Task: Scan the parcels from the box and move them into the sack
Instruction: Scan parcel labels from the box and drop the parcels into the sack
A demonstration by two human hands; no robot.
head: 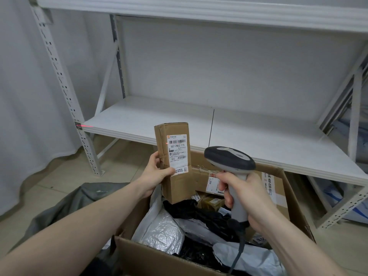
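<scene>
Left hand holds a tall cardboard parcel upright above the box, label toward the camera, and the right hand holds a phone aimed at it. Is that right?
Not quite. The right hand grips a handheld barcode scanner, not a phone, as the head view shows. The rest stands: the left hand holds the tall cardboard parcel upright above the box, label toward the camera.

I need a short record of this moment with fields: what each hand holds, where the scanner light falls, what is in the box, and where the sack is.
left hand: grips a tall cardboard parcel upright, label facing the camera
right hand: grips the handle of a barcode scanner
scanner light: red line on the shelf rack at the left; a small red spot at the label's left edge
box: open, holds black, grey and silver mailer bags and small cartons
sack: dark grey, left of the box
</scene>
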